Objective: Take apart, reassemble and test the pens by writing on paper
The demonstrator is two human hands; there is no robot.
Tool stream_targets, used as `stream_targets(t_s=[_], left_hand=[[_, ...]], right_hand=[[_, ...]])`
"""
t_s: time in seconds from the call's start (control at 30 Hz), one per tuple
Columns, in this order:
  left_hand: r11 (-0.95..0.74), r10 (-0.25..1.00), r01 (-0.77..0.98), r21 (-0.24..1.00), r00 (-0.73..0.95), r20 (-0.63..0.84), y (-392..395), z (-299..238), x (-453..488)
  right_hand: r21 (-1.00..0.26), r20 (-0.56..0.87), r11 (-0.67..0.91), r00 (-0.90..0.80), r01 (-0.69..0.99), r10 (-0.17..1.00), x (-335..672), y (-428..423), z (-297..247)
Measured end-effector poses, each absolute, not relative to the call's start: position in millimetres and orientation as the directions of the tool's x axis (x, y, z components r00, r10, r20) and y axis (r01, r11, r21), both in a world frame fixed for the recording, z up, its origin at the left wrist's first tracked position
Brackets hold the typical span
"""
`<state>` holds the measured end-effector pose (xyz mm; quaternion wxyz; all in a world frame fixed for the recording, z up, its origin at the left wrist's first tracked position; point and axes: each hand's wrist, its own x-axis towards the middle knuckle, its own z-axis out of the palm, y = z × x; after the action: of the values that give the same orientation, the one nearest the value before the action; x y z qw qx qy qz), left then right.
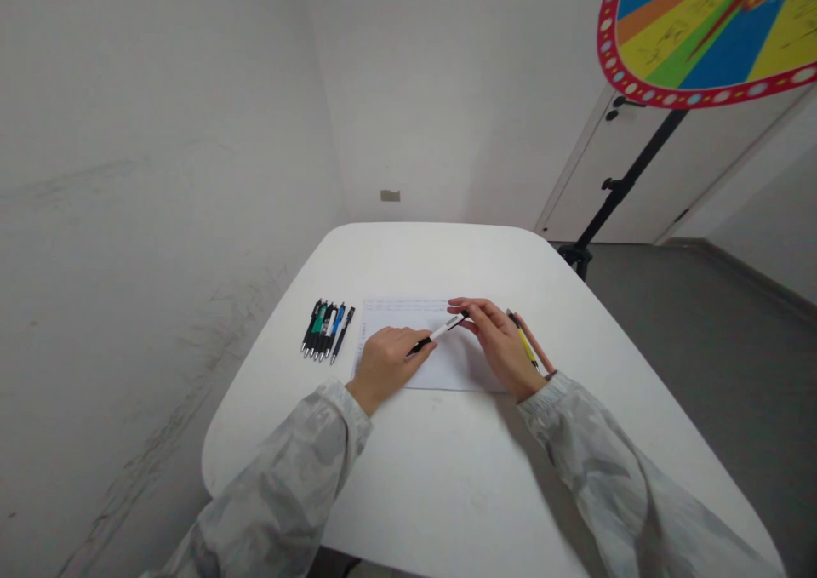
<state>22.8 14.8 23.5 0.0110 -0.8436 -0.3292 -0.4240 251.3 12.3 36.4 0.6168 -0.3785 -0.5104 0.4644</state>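
Observation:
Between my two hands is a white and black pen (447, 328), held slantwise above a sheet of paper (440, 377). My left hand (391, 358) is closed on its lower left end, thumb along the barrel. The fingers of my right hand (496, 340) pinch its upper right end. Lines of faint writing run along the top and left side of the sheet, and both hands cover part of it. Just beyond my right hand lie a yellow and black pen (528, 346) and an orange-pink stick-like item (536, 345), partly hidden by the wrist.
Several pens (324, 331), black, green, white and blue, lie side by side left of the paper. The white table (434, 254) has rounded corners, with walls to its left and back. A colourful prize wheel (702, 42) on a black stand (629, 178) is at the right, before a door.

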Motion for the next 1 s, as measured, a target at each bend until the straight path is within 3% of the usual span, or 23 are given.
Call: stream_targets(t_s=[0.1,0.23,0.43,0.6,1.0], left_hand=[[-0.745,0.586,0.605,0.281,0.393,0.709,14,23,22],[-0.721,0.602,0.632,0.283,0.370,0.707,15,24,22],[-0.745,0.595,0.607,0.276,0.418,0.686,17,23,19],[-0.766,0.603,0.580,0.278,0.497,0.624,19,18,16],[-0.777,0.607,0.567,0.272,0.563,0.561,17,14,13]], right_hand=[[-0.932,0.184,0.175,0.000,-0.318,0.983,230,17,32],[-0.835,0.075,0.095,0.059,-0.542,0.995,213,27,31],[-0.589,-0.054,0.174,0.254,-0.789,0.966,236,67,51],[-0.523,-0.151,0.164,0.280,-0.837,0.948,271,76,53],[-0.498,-0.093,0.266,0.356,-0.825,0.930,287,67,59]])
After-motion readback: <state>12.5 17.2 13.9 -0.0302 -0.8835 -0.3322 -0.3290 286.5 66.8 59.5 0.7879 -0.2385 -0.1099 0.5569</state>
